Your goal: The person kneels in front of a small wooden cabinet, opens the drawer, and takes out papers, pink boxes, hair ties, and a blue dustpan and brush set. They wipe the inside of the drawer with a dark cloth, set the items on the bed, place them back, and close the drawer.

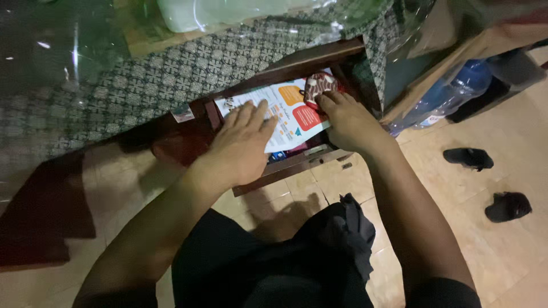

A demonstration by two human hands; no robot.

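Keep your left hand [242,142] pressed flat, fingers together, on the leaflet [288,111] in the open drawer [297,162], so the paper stays still while your right hand [348,120] curls its fingertips around the patterned pouch [319,85] at the drawer's back corner.

— Where does the view sit?

— There is only the one, worn on the person's head, looking steeply down past the chest and both forearms.

— How near is it?

— Close: the open drawer [285,122] sits mid-frame at arm's reach, the cloth-covered bench [142,80] fills the upper left, and the tiled floor [456,205] runs along the right and bottom.

— Is it level?

— No, it's tilted; the drawer front runs on a slant. The light is dim, so the far top edge is probably glare on plastic sheeting.
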